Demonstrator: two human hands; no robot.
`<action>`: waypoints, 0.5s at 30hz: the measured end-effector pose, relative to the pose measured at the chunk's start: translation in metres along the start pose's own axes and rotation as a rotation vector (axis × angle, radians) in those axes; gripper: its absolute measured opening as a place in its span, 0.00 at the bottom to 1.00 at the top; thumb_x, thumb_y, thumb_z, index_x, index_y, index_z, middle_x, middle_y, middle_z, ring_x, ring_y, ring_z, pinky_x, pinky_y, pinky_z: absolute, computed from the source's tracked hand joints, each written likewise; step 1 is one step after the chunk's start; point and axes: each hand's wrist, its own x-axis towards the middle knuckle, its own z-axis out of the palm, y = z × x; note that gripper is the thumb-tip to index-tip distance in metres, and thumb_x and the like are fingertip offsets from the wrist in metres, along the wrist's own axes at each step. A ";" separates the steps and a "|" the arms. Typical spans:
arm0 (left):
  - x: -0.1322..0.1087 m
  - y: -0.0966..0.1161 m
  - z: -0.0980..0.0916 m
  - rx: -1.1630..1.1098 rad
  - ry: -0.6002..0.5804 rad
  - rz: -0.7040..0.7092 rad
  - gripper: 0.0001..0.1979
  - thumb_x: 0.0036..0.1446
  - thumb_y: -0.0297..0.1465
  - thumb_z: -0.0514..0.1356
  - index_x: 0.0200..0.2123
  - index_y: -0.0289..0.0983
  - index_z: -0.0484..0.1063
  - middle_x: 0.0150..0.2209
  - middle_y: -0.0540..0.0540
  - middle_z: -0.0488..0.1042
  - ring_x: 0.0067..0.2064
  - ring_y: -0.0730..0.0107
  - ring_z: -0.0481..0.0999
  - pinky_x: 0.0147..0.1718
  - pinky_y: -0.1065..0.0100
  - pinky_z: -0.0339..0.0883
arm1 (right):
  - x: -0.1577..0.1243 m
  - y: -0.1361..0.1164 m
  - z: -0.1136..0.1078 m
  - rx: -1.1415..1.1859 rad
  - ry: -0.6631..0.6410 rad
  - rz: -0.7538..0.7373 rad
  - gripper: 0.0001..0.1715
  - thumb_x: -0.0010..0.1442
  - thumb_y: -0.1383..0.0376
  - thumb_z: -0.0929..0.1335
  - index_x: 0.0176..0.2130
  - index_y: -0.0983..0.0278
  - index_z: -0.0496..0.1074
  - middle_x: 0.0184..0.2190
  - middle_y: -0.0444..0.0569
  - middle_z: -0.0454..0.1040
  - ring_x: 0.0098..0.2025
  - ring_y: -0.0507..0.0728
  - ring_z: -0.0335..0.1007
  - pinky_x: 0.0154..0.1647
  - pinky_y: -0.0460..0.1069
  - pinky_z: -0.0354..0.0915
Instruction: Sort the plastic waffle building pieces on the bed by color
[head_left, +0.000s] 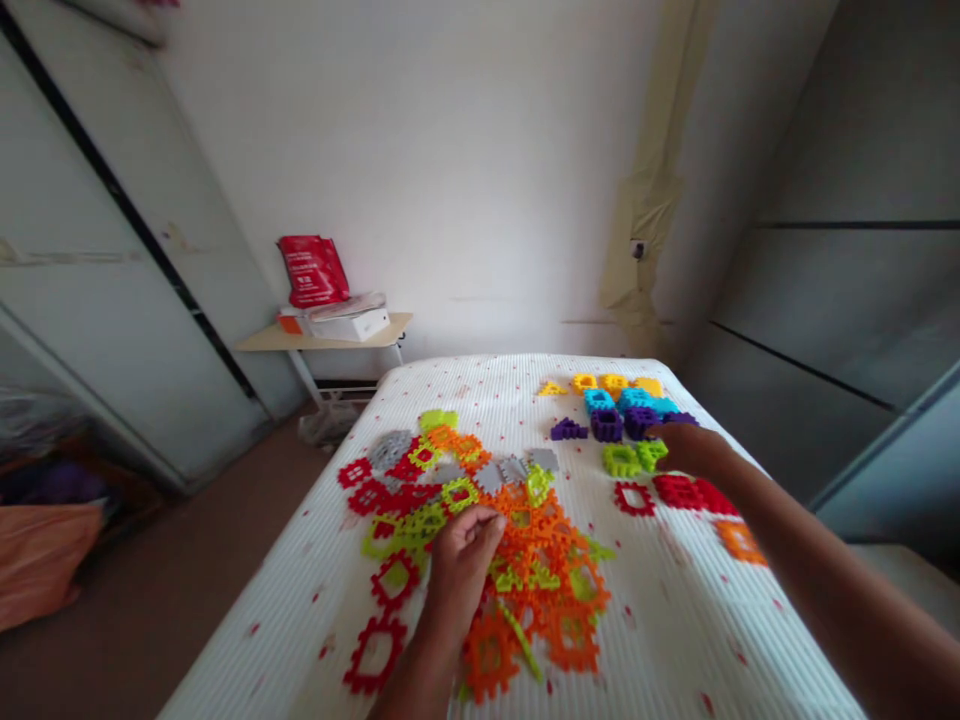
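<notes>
My left hand [463,548] hovers over a spread pile of interlocking plastic tiles, its fingers curled towards the thumb. No tile shows in it. Just ahead and to its right lie orange tiles [517,518]; lime green tiles [424,522] and red tiles [394,580] are on its left. My right hand [681,447] reaches across to the sorted tiles at the right. Its fingers are closed at a lime green tile [651,456], partly hiding it. Beside that tile sits another lime green stack [621,460], with purple tiles [607,426] just behind.
Yellow tiles [585,383] and blue tiles [600,400] form rows at the back right. Red tiles [679,491] and an orange tile [739,541] lie nearer. Grey tiles [391,450] are in the left pile. A side table [262,340] bears a red bag [313,270] and a white box [351,322].
</notes>
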 end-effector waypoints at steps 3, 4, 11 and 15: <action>0.006 0.008 -0.011 0.069 -0.006 0.068 0.16 0.46 0.43 0.60 0.26 0.34 0.71 0.21 0.51 0.69 0.24 0.73 0.67 0.25 0.73 0.61 | -0.008 -0.002 -0.007 -0.018 0.091 0.009 0.23 0.50 0.66 0.69 0.47 0.60 0.71 0.43 0.54 0.74 0.42 0.60 0.72 0.35 0.50 0.64; 0.011 0.015 -0.017 0.112 0.004 0.108 0.16 0.47 0.43 0.59 0.27 0.34 0.71 0.22 0.50 0.70 0.25 0.72 0.68 0.26 0.73 0.61 | -0.013 -0.006 -0.010 -0.013 0.138 0.003 0.21 0.51 0.65 0.68 0.47 0.60 0.71 0.41 0.53 0.75 0.41 0.60 0.72 0.34 0.49 0.64; 0.129 0.060 -0.062 0.862 0.148 0.148 0.16 0.55 0.36 0.52 0.42 0.35 0.73 0.39 0.45 0.77 0.41 0.66 0.74 0.40 0.71 0.63 | -0.066 -0.072 0.000 0.206 0.339 -0.232 0.12 0.58 0.63 0.62 0.41 0.59 0.72 0.38 0.49 0.77 0.35 0.57 0.74 0.33 0.48 0.65; 0.197 0.053 -0.063 0.999 0.146 0.016 0.24 0.49 0.36 0.59 0.50 0.35 0.69 0.48 0.38 0.73 0.50 0.56 0.71 0.46 0.66 0.61 | -0.094 -0.110 0.030 0.278 0.333 -0.457 0.12 0.61 0.66 0.59 0.32 0.61 0.70 0.29 0.48 0.74 0.30 0.54 0.72 0.29 0.47 0.64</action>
